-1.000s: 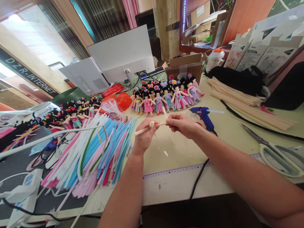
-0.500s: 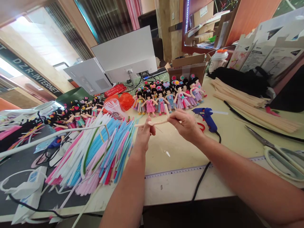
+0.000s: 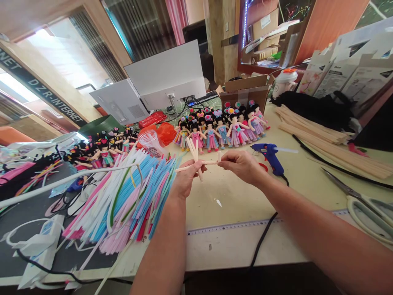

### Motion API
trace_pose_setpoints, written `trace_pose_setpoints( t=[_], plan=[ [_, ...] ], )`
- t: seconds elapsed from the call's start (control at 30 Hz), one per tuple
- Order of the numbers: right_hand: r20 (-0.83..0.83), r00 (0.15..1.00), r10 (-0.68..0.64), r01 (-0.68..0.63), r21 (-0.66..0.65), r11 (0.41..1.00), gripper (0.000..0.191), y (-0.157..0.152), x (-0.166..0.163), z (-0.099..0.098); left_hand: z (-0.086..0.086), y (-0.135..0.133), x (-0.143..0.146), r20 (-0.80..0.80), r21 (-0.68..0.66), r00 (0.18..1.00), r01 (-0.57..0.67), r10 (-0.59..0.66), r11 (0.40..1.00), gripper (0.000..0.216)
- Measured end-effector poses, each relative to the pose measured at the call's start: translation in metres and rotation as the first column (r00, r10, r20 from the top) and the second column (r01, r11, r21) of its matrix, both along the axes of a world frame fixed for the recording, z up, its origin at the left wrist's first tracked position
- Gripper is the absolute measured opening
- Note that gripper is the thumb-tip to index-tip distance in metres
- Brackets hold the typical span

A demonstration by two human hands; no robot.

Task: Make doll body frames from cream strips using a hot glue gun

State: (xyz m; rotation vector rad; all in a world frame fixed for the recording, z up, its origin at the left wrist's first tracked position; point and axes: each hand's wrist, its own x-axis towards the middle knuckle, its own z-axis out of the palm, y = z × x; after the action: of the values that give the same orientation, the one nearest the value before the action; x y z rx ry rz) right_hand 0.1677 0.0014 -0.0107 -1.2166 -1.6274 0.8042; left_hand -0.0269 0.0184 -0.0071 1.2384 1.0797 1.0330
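Note:
Beige pipe cleaners (image 3: 193, 150) cross one another between my hands, above the table. My left hand (image 3: 186, 180) pinches them where they meet, with several ends sticking up and out past the fingers. My right hand (image 3: 238, 164) grips the twisted end that reaches to the right, and a short bent tip shows above its fingers. Behind the hands stands a group of small pipe-cleaner dolls (image 3: 211, 135) with black hair and coloured skirts. A blue glue gun (image 3: 272, 157) lies just right of my right hand.
A large pile of coloured pipe cleaners (image 3: 123, 200) lies left. Scissors (image 3: 359, 196) and beige pipe cleaners (image 3: 331, 143) are at right. A ruler (image 3: 227, 227) runs along the front. Behind are a monitor (image 3: 172, 73), a plastic cup (image 3: 150, 143) and a cardboard box (image 3: 245, 88).
The beige pipe cleaners have turned: several ends now fan upward from my left hand, and the upright piece by my right hand looks shorter. The whole view has shifted slightly.

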Motion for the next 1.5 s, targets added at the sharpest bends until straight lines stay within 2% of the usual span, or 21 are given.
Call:
trace_pose_setpoints(
  t=[0.33,0.77,1.1,1.3,1.5],
  plan=[
    [-0.189,0.982,0.022,-0.057,-0.183,0.982,0.025,0.004,0.001,-0.002,-0.002,0.000,-0.001,-0.052,0.194,0.999,0.017,-0.007,0.981,0.027],
    [-0.316,0.948,0.031,-0.113,-0.246,0.963,0.022,0.003,0.001,0.001,0.002,-0.003,0.000,-0.060,0.196,0.998,0.020,-0.008,0.980,0.022],
    [-0.349,0.932,0.095,-0.225,-0.356,0.907,0.025,0.001,0.002,0.007,0.005,-0.005,0.000,-0.063,0.231,0.998,0.012,0.003,0.973,0.019],
    [-0.404,0.910,0.098,-0.259,-0.366,0.894,0.025,0.002,0.001,0.006,0.005,-0.004,-0.001,-0.077,0.254,0.997,0.014,0.006,0.967,0.018],
    [-0.370,0.925,0.085,-0.189,-0.256,0.948,0.025,0.001,-0.005,0.004,0.001,-0.004,0.000,-0.018,0.232,0.999,0.034,-0.031,0.972,0.023]
  ],
)
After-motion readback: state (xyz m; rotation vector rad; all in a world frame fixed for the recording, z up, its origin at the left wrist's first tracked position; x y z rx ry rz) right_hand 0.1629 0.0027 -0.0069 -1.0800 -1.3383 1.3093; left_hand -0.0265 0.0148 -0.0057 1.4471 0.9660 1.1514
